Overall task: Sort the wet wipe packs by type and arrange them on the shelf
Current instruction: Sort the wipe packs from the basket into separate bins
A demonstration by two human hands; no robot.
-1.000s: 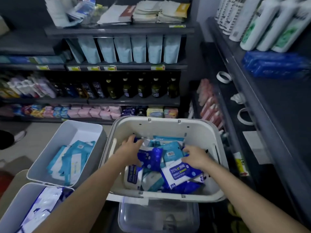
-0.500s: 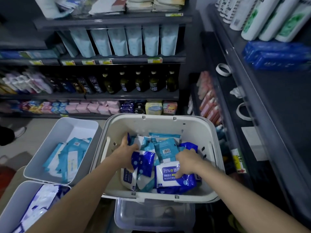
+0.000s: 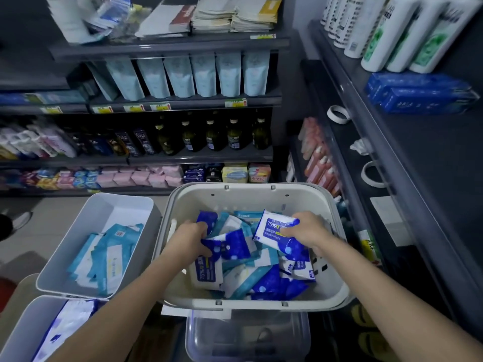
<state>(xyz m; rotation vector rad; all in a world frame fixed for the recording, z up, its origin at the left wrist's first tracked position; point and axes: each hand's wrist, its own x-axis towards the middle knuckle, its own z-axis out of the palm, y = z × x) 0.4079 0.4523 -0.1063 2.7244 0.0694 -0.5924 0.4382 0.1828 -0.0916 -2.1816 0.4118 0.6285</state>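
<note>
A cream basket [image 3: 251, 194] in front of me holds several mixed wet wipe packs, dark blue and light teal. My right hand [image 3: 307, 229] grips a white-and-blue alcohol wipes pack [image 3: 274, 229], lifted and tilted above the pile. My left hand [image 3: 192, 237] grips a dark blue pack [image 3: 232, 244] at the left of the pile. Another alcohol wipes pack [image 3: 206, 270] lies under my left wrist.
A white bin [image 3: 122, 205] at left holds light teal packs [image 3: 104, 257]; a second white bin [image 3: 23, 322] at lower left holds white-and-blue packs. A clear tub [image 3: 245, 335] sits below the basket. Dark shelving [image 3: 392, 142] runs along the right; stocked shelves stand behind.
My right hand has lifted the alcohol wipes pack up out of the pile. My left hand has closed on a dark blue pack.
</note>
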